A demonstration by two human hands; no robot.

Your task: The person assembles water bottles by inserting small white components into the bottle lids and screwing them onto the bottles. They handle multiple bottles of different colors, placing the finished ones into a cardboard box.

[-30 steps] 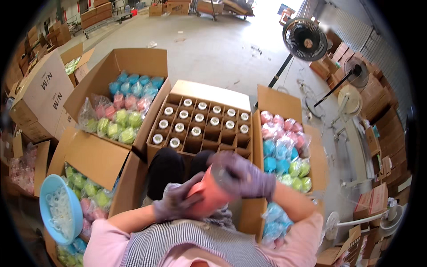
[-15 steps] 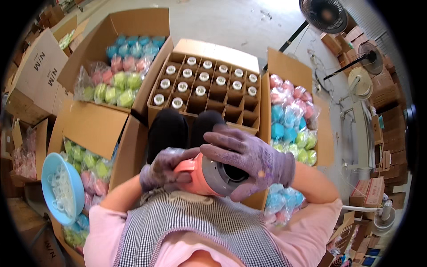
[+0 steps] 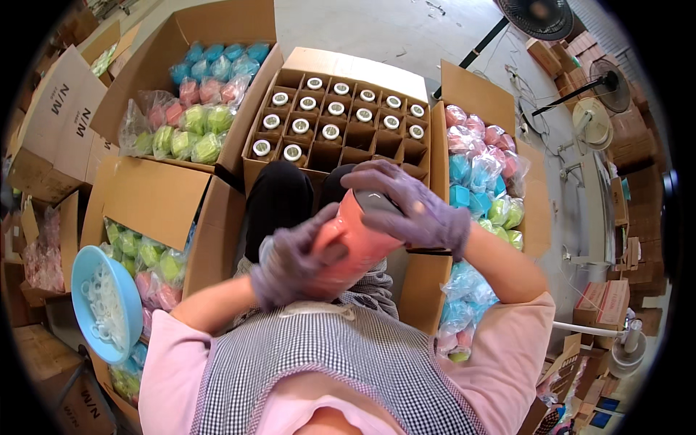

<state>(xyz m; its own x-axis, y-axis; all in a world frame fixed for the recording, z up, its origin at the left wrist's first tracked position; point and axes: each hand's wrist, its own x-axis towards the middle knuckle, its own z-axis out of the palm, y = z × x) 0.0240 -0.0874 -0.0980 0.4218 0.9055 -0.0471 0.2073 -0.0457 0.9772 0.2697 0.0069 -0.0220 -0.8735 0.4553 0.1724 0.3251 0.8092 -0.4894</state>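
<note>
A coral-pink jug (image 3: 357,245) with a side handle and a dark grey top (image 3: 377,200) is held over my lap, tilted with its top away from me. My left hand (image 3: 299,259), in a purple-grey work glove, is closed round its handle side, slightly blurred. My right hand (image 3: 417,209), gloved alike, wraps over the top and far right side of the jug and grips it there. Just beyond my knees stands a divided carton (image 3: 337,165) with white-capped items in many of its cells.
Open cartons of bagged blue, pink and green pieces flank me, including a carton (image 3: 112,94) at the left and bagged pieces (image 3: 471,174) at the right. A blue basin (image 3: 134,304) of clear rings sits left. A standing fan (image 3: 489,43) is at the far right.
The jug has swung from lying sideways, its dark opening toward the right, to having its top away from me. My right hand has moved slightly up and right with it.
</note>
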